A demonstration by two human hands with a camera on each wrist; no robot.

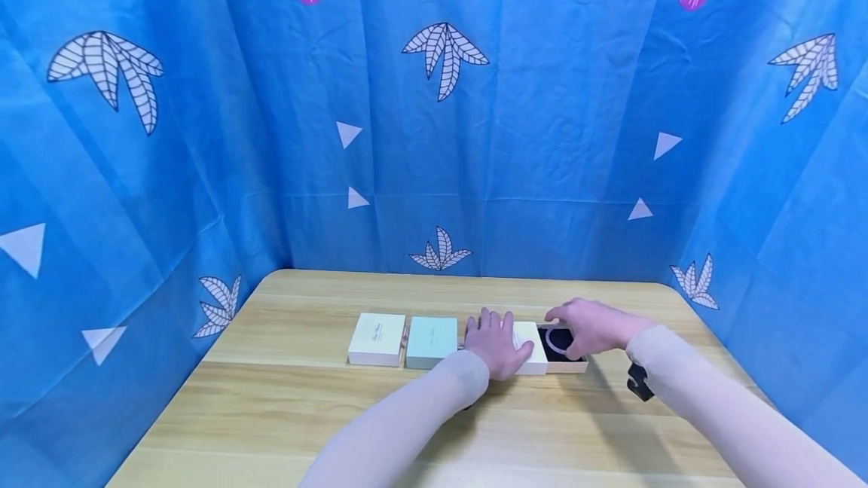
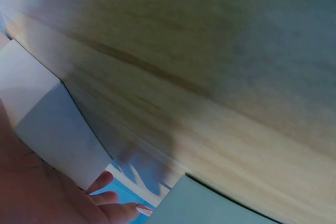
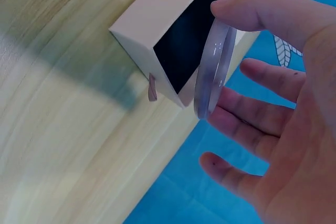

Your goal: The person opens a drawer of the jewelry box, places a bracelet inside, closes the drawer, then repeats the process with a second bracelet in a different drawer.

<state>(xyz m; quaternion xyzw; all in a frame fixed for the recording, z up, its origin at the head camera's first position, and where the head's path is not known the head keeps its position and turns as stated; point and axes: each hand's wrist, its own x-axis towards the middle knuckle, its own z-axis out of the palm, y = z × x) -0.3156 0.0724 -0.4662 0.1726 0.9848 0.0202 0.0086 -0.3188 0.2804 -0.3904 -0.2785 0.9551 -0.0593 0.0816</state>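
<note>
A pale lavender bangle (image 3: 212, 69) is pinched edge-on between the thumb and fingers of my right hand (image 3: 283, 93), above the pulled-out drawer (image 3: 181, 40) with its black lining. From the head view, the bangle (image 1: 551, 340) shows as a ring against that lining, partly covered by the right hand (image 1: 595, 326). My left hand (image 1: 493, 343) rests on the left part of the same box's white sleeve (image 1: 534, 367), fingers extended towards the back edge and thumb across the top. Part of the sleeve (image 2: 63, 124) also shows beside the hand (image 2: 52, 192) in the left wrist view.
Left of the hands stand a mint-green box (image 1: 432, 341) and a cream-white box (image 1: 377, 339) in a row. A small ribbon tab (image 3: 152, 87) sticks out of the drawer's end. Blue patterned curtains (image 1: 434, 149) enclose the wooden table (image 1: 285, 398) at the back and sides.
</note>
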